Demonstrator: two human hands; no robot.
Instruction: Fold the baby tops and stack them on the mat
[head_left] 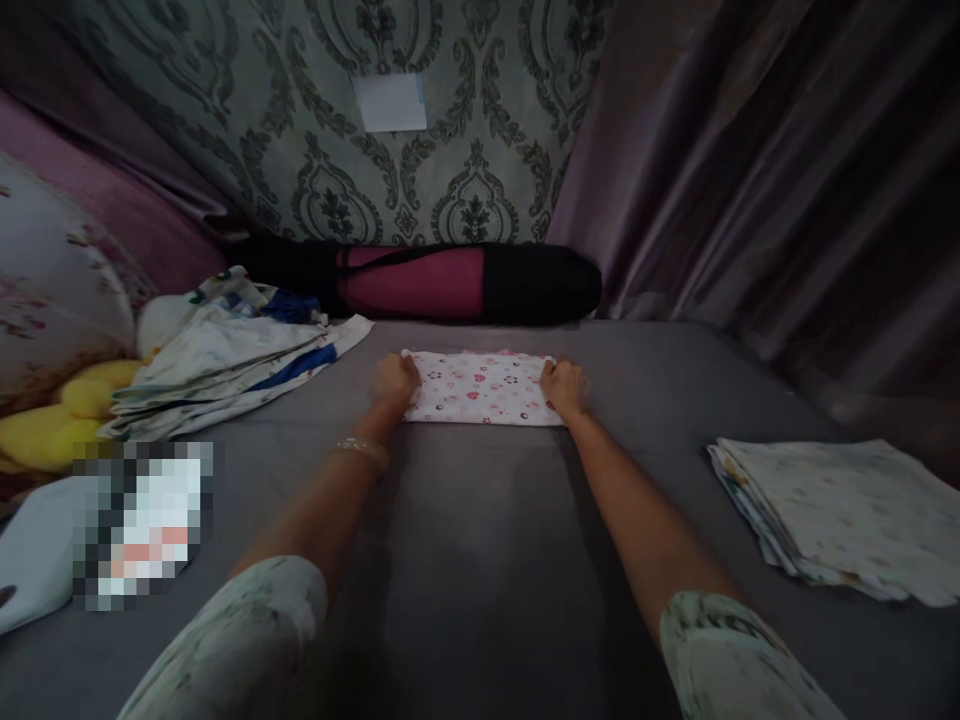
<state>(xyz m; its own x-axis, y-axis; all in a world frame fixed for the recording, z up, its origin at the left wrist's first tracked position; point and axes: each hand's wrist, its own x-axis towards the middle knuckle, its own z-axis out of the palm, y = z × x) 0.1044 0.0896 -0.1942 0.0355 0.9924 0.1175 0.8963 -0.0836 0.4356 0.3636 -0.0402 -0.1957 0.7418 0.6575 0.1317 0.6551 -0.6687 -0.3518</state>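
A white cloth (484,390) printed with pink and red hearts and small flowers is stretched flat between my hands, low over the grey bed sheet (480,560). At its left end, my left hand (397,382) is closed on the far corner, with a bracelet on the wrist. My right hand (564,386) grips the opposite far corner, thumb and fingers pinched together. Between them the cloth forms a wide, short rectangle. Whether its near edge rests on the sheet, I cannot tell.
Loosely stacked cloths (225,350) lie at the back left beside a yellow plush thing (45,430). A neater folded pile (847,510) sits at the right. Along the patterned wall rests a long black and pink bag (420,283). Purple curtains (697,150) hang at the right.
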